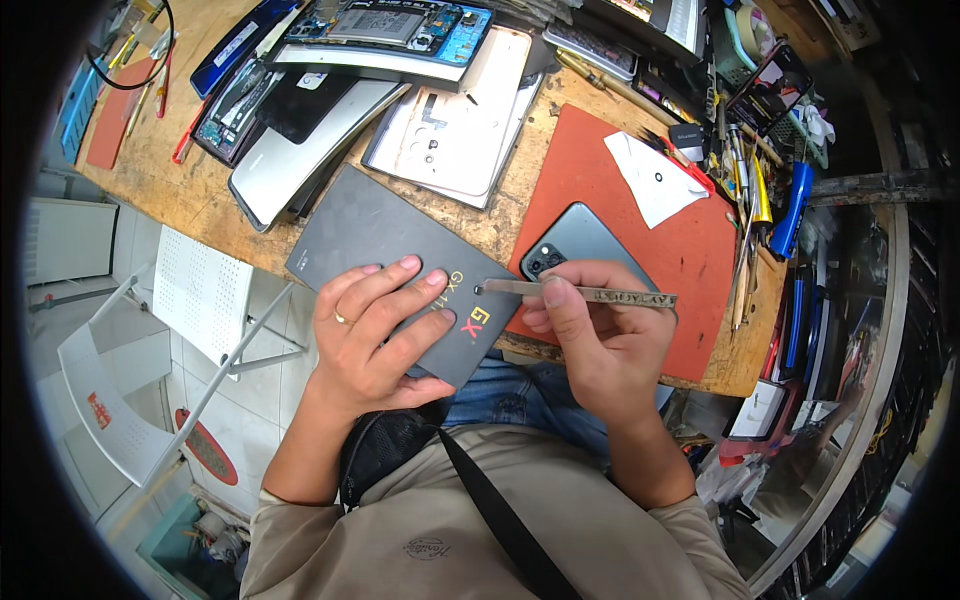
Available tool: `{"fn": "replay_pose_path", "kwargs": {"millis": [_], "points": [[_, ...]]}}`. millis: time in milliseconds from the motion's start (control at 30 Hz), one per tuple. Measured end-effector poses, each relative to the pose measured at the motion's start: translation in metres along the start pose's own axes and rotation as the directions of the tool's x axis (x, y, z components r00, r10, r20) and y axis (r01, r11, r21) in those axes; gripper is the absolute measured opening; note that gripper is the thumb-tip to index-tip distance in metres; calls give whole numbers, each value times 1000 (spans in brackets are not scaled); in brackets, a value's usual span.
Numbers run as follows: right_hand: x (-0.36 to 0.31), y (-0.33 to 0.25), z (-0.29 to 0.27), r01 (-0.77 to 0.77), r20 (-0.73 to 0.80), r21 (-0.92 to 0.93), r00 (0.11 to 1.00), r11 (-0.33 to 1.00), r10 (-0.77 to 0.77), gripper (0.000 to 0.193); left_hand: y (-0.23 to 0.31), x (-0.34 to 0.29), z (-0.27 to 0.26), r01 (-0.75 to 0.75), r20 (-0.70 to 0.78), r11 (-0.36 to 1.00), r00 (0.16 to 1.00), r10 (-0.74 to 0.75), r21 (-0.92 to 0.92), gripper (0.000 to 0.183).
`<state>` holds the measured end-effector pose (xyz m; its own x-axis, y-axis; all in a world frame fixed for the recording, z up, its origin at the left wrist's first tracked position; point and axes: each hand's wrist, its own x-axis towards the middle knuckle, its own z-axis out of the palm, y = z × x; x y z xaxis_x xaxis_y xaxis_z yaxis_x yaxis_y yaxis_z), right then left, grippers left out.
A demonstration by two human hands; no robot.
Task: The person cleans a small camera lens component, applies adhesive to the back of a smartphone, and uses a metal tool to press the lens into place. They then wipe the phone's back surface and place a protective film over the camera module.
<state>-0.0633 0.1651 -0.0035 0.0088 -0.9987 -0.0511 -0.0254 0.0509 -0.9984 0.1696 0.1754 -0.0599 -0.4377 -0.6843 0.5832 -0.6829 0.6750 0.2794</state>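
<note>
One black box (pixel 365 220), partly hidden by gripping left fingers (pixel 405 307); right fingers (pixel 568 310) pinching tweezers (pixel 520 287), small dark piece (pixel 479 290) indistinct

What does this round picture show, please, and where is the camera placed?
There is no machine, only a person's two bare hands. A fisheye camera on the person's head looks down, so straight edges bend. The left hand spreads its fingers over a dark grey box. The right hand holds metal tweezers, their tip at a small dark round piece seen against the box. On the wooden workbench, a triple-camera smartphone lies on an orange-red mat, with opened phones farther back.
</note>
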Motion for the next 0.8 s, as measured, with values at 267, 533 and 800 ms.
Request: {"fn": "replay_pose_path", "kwargs": {"millis": [267, 533, 800], "points": [[0, 3, -2, -1, -45, 87, 999, 996, 5, 14, -2, -1, 5, 5, -27, 1000, 1000, -5, -6, 51], [-2, 0, -24, 81, -195, 14, 978, 997, -77, 17, -3, -6, 6, 15, -16, 1000, 1000, -15, 7, 51], [-3, 14, -27, 280, -58, -279, 950, 918, -307, 12, -1, -3, 6, 18, -23, 1000, 1000, -18, 15, 51]]}}
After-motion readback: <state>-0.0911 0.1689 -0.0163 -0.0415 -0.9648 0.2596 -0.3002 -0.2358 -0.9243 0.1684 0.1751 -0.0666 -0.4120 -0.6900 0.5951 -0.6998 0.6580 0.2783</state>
